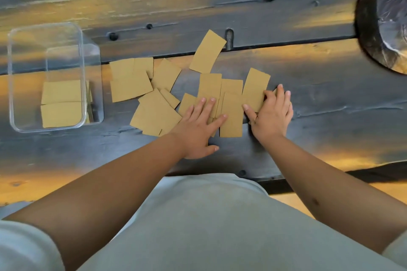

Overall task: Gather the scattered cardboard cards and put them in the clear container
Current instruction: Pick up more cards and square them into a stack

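Lying in a loose, overlapping spread across the middle of the dark wooden table [308, 86], the cardboard cards [132, 88] ran mostly left to right, with one stray card [207, 51] angled off toward the far side. The clear container [13, 86] stood at the left end of that spread, well apart from both your hands, its long axis running near to far, with a few cards already flat on its bottom. Your left hand [198, 125] was the nearer one to it, so a sweep leftward looked the natural move. That hand lay flat, fingers straight and spread, pressing on the overlapped cards. Your right hand [272, 114] sat just beside it at the right edge of the spread, fingers bent over a card's edge and thumb against it; whether it truly gripped, I could not tell.
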